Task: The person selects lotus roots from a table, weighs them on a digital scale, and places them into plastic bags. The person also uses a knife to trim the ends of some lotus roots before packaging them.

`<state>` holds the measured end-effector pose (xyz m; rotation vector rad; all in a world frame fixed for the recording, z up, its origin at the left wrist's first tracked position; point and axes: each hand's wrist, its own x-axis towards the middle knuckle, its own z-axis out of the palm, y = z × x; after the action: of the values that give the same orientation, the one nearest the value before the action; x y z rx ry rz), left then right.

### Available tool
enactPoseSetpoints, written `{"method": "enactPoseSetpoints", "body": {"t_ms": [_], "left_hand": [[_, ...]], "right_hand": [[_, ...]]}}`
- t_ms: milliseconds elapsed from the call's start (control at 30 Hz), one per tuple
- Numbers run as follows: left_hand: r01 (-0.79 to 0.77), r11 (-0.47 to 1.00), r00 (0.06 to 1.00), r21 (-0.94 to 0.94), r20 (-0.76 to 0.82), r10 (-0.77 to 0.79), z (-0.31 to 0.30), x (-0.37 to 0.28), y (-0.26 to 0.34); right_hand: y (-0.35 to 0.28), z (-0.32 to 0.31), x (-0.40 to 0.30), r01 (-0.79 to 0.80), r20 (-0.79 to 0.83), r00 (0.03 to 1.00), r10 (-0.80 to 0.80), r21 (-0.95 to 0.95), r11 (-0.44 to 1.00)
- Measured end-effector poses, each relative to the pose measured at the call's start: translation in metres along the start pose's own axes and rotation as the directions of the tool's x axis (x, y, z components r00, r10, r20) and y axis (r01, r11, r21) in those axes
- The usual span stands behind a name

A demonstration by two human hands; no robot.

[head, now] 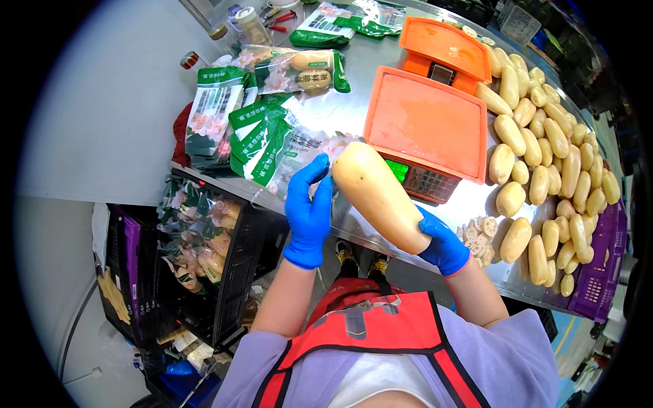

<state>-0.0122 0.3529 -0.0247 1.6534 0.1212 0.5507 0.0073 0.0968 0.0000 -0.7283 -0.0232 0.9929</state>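
Note:
My right hand (443, 245), in a blue glove, grips the lower end of a large peeled lotus root section (376, 196) over the table's front edge. My left hand (308, 211), also gloved in blue, is raised beside the root's upper end with its fingers apart. Just behind the root stands an orange digital scale (426, 122) with a lit green display. Green and clear printed plastic bags (260, 140) lie spread behind my left hand. Many peeled lotus root sections (539, 186) cover the right of the metal table, with a small heap of cut slices (478, 237) near the front.
A second orange scale (444, 48) stands behind the first. Filled bags (306, 71) lie at the back left, near jars (252, 25) and red-handled tools (281, 21). Below the table at left, a black crate (232, 278) holds packed bags. A purple crate (602, 265) is at the right edge.

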Motion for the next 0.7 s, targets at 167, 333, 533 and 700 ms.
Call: {"method": "enactPoseSetpoints", "body": {"t_ms": [167, 333, 533, 700], "left_hand": [[0.229, 0.926, 0.965, -0.299, 0.194, -0.176, 0.023, 0.005, 0.059], [0.314, 0.903, 0.937, -0.293, 0.248, -0.246, 0.02, 0.009, 0.057], [0.358, 0.876, 0.915, -0.324, 0.309, -0.259, 0.023, 0.011, 0.054], [0.318, 0.914, 0.925, -0.253, 0.295, -0.241, 0.035, 0.008, 0.054]], "right_hand": [[-0.003, 0.004, 0.003, 0.029, 0.003, 1.0, -0.029, -0.098, 0.995], [0.0, 0.007, -0.003, 0.074, -0.046, 0.995, -0.085, -0.212, 0.974], [0.004, 0.001, -0.012, 0.101, -0.064, 0.991, -0.115, -0.191, 0.976], [0.005, 0.003, -0.021, 0.092, -0.061, 0.993, -0.1, -0.125, 0.988]]}}
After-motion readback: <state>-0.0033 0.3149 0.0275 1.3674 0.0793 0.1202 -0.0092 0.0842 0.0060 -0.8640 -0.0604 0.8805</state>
